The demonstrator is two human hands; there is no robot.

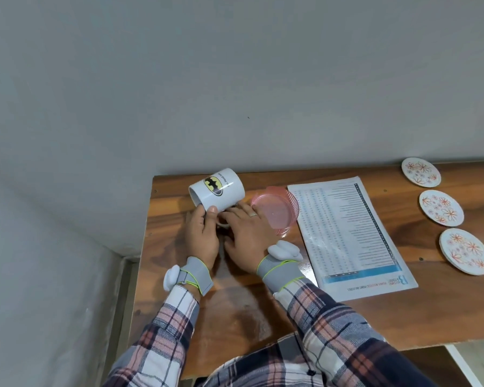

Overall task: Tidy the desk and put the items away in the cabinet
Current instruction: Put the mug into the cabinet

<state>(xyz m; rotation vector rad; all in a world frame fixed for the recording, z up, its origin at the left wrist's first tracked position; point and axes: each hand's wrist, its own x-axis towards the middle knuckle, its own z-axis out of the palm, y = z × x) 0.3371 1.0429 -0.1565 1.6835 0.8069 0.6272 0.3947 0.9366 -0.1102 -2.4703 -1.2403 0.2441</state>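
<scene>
The mug (217, 188), tipped sideways, I am gripping in my left hand (203, 236); my right hand (246, 231) is resting spread beside it on the wooden desk (249, 311), against a grey wall (235, 79).

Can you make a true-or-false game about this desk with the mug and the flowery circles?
1. The mug has a bat picture on it. True.
2. The mug stands upright. False: it is tipped sideways, and the left hand holds it.
3. There are five coasters. False: there are three, in a row.
4. The pink dish lies between the mug and the paper. True.
5. The paper covers the coasters. False: it lies beside them, not touching them.
</scene>
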